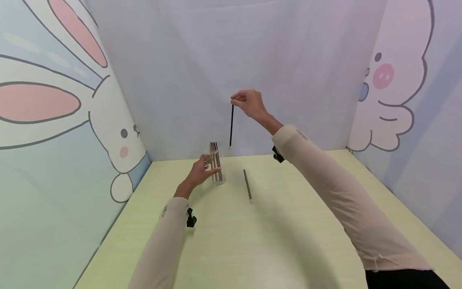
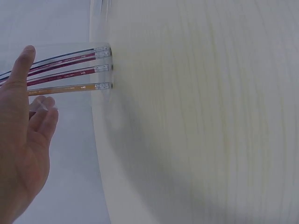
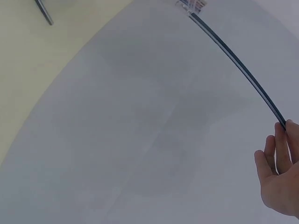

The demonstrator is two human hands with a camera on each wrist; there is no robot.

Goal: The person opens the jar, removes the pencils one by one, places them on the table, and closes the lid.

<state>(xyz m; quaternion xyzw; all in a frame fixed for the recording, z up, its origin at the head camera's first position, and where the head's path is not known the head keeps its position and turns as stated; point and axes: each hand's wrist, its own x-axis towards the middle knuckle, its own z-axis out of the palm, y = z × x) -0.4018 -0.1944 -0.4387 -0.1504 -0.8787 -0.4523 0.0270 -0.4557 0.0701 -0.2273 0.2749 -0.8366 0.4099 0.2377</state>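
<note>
A clear holder (image 1: 221,179) stands toward the back of the table with several pencils (image 1: 215,160) upright inside. My left hand (image 1: 197,172) grips it from the left, thumb across the front. In the left wrist view, the red pencils (image 2: 70,74) and a yellow pencil (image 2: 70,88) show their eraser ends at the holder's base. Raised above and to the right, my right hand (image 1: 250,103) pinches the top of a dark pencil (image 1: 232,125). This pencil hangs nearly vertical, eraser end down, to the right of the holder and higher than its rim.
Another dark pencil (image 1: 247,185) lies on the pale yellow table (image 1: 231,249), right of the holder. A light cloth backdrop (image 1: 173,80) rises behind the table's far edge. Side panels with cartoon animals (image 1: 104,160) flank it.
</note>
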